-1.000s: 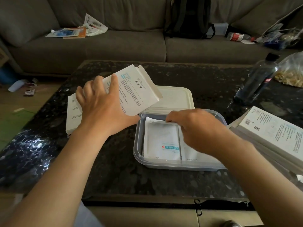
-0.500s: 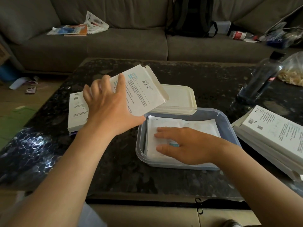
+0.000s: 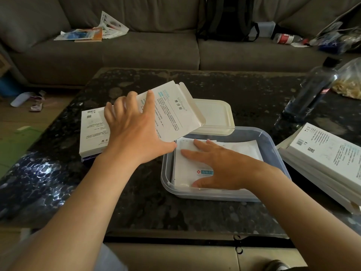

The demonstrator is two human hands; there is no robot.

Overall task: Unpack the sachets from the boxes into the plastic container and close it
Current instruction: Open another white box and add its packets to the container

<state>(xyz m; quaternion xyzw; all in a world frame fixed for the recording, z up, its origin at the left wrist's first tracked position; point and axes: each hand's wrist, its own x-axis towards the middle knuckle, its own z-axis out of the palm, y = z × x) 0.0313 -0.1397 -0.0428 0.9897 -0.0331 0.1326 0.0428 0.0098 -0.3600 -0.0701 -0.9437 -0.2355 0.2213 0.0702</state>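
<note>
My left hand (image 3: 134, 130) grips a flat white box (image 3: 173, 112) with its end flap open, held just above the table to the left of the clear plastic container (image 3: 273, 147). White sachets (image 3: 187, 165) lie stacked inside that container. My right hand (image 3: 218, 165) presses flat on top of them with straight fingers. The container's white lid (image 3: 214, 116) lies behind it on the table. Another white box (image 3: 91, 132) rests flat at the left, partly under my left hand. A stack of white boxes (image 3: 322, 153) sits at the right.
A dark plastic bottle (image 3: 312, 90) and a clear bag of food (image 3: 349, 81) stand at the table's far right. The dark speckled table (image 3: 244, 90) ends at a grey sofa (image 3: 148, 49) holding papers (image 3: 93, 32), a black backpack (image 3: 228, 18) and clutter.
My right hand went from pinching the sachets' top edge to lying flat on them in the container, then slid a little further back. The left hand's box shifted slightly right.
</note>
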